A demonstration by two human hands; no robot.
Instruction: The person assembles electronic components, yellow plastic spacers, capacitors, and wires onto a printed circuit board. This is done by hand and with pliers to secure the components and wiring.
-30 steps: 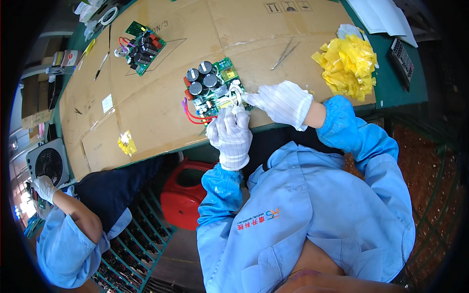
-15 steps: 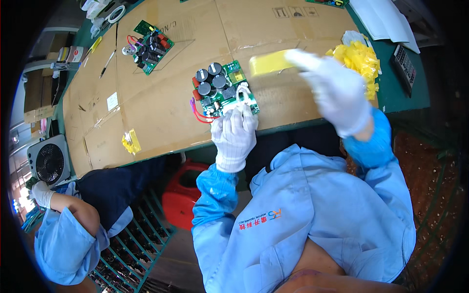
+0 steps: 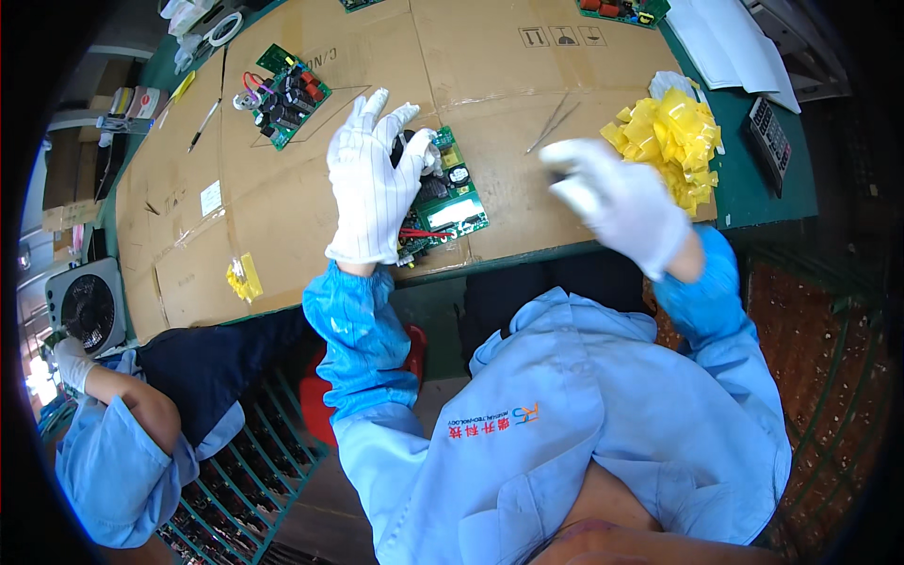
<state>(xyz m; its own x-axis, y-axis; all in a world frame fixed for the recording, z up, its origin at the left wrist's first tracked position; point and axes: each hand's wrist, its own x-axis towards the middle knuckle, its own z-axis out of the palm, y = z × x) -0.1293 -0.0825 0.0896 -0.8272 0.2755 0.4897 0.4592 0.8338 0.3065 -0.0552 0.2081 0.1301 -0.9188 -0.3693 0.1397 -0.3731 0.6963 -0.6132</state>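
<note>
Left hand (image 3: 369, 188) grip clamped on board (image 3: 450, 198); right hand (image 3: 617, 202) at 3 o'clock, blurred, grip unclear; tape (image 3: 670, 137) beyond.

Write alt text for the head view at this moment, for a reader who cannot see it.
A person in a blue coat and white gloves rests the left hand on a green circuit board lying on a cardboard-covered bench, while the blurred right hand is raised beside it. A heap of yellow tape lies to the right, a second circuit board to the upper left.
</note>
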